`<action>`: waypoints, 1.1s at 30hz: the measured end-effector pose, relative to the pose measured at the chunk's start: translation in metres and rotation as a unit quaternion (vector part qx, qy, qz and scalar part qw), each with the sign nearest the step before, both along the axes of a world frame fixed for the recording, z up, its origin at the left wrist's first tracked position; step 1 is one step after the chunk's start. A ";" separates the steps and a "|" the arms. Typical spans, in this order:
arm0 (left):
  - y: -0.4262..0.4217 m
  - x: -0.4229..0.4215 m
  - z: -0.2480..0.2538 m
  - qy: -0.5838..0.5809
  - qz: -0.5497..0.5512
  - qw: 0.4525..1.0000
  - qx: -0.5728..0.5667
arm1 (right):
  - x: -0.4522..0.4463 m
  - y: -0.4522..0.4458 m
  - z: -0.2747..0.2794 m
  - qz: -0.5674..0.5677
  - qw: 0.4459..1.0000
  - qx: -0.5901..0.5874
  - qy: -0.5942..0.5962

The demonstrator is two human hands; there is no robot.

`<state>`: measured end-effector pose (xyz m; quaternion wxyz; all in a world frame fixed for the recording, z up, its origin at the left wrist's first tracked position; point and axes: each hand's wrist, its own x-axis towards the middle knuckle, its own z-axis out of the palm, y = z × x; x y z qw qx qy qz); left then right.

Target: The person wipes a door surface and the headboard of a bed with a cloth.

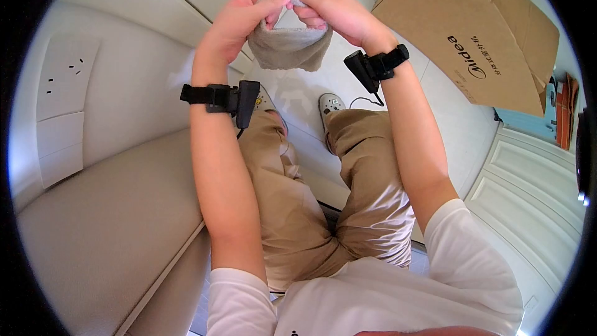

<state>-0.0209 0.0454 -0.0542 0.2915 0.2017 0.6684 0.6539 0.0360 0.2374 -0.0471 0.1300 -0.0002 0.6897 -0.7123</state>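
Note:
A grey cloth (291, 50) hangs in a loop below my two hands, at the top middle of the head view. My left hand (244, 18) is closed on the cloth's upper left edge. Opposite it, my right hand (326, 7) pinches the upper right edge. The fingertips of both hands meet at the top of the loop, and part of the cloth there is hidden behind the fingers. Each wrist wears a black strap with a small black device.
A large cardboard box (460, 31) leans at the upper right above the tiled floor. At the left are wall sockets (65, 81) over a padded beige seat (106, 230). White panelled furniture (522, 174) stands at the right. My legs and shoes are below the cloth.

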 end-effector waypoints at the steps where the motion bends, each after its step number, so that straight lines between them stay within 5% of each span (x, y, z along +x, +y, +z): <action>1: 0.000 0.000 -0.003 0.009 0.006 1.000 -0.017 | 0.000 0.000 -0.002 0.007 1.000 0.003 -0.002; 11: -0.005 -0.014 -0.020 0.022 -0.005 0.996 -0.086 | -0.005 0.007 -0.008 0.073 0.996 0.054 -0.011; 23: -0.009 -0.016 -0.024 -0.067 0.112 0.990 -0.050 | -0.006 0.009 -0.021 0.060 0.991 0.116 0.024; 26: -0.003 -0.009 -0.017 -0.011 0.230 0.971 -0.068 | -0.005 0.011 -0.024 0.051 0.983 0.168 0.049; 33: -0.012 -0.027 -0.043 0.163 0.154 0.971 -0.082 | -0.007 0.018 -0.025 0.037 0.971 0.215 0.097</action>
